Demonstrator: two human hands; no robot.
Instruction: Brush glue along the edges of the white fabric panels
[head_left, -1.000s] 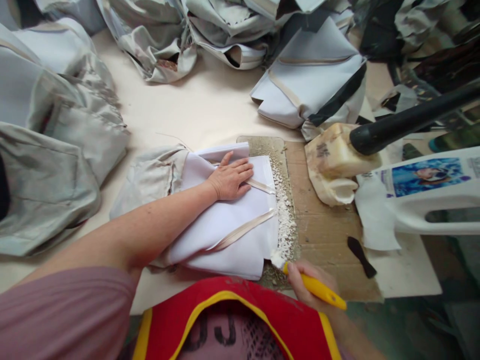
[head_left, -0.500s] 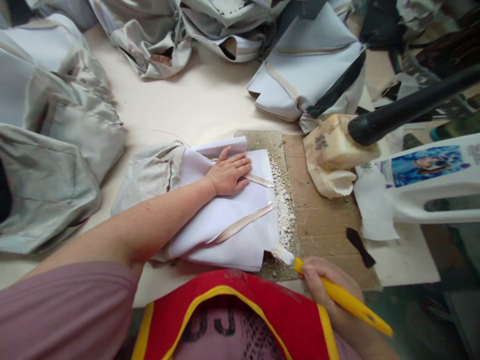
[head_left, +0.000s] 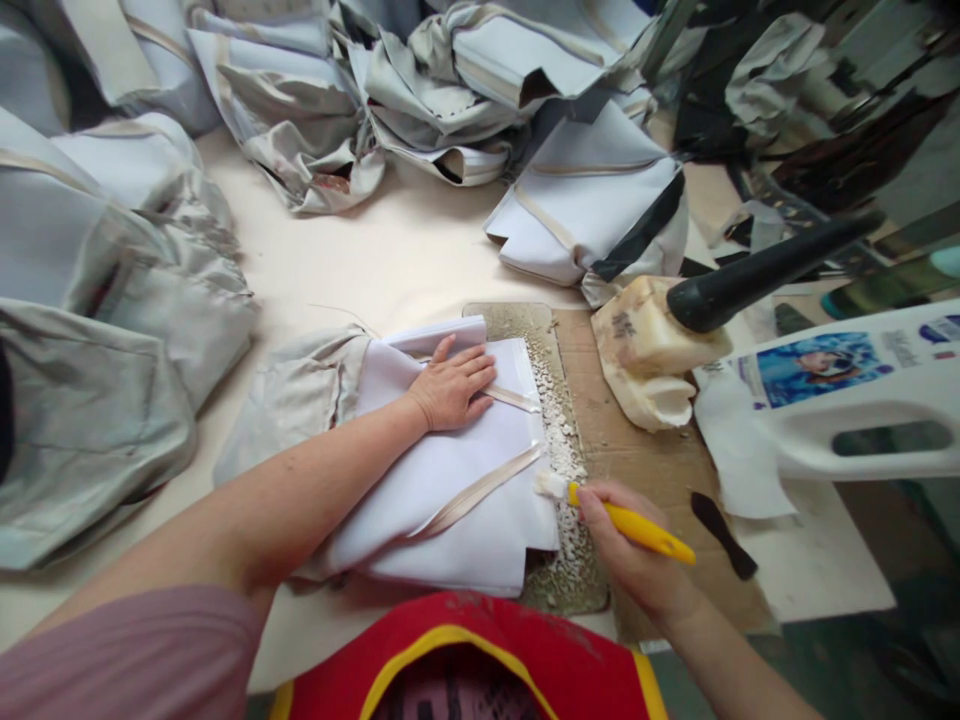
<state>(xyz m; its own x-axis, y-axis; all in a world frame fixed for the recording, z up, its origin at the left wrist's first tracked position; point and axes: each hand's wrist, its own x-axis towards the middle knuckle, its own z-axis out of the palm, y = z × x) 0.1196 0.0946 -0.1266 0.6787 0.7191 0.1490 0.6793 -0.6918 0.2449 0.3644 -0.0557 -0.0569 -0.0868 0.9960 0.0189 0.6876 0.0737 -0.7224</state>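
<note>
My left hand (head_left: 454, 385) lies flat, fingers stretched out, on a white fabric piece (head_left: 390, 500) with beige straps and a grey gathered part at its left end. In my right hand (head_left: 637, 545) is a yellow-handled brush (head_left: 649, 532), gripped by the handle. Its pale bristles touch the right edge of the white fabric, just below the end of the lower strap (head_left: 480, 490). Under that edge is a board (head_left: 510, 318) crusted with white, dried-looking lumps.
Cardboard (head_left: 615, 470) lies right of the board, carrying a stained cut-open container (head_left: 637, 345) with a black tube-like handle (head_left: 772, 265). Beside it are a white plastic jug (head_left: 795, 430) and a small dark strip (head_left: 722, 535). Similar sewn pieces (head_left: 585, 195) are piled at the back and left.
My right hand has moved the brush up along the fabric's right edge, away from the lower corner. My left hand stays pressed on the fabric. The camera view has tilted upward.
</note>
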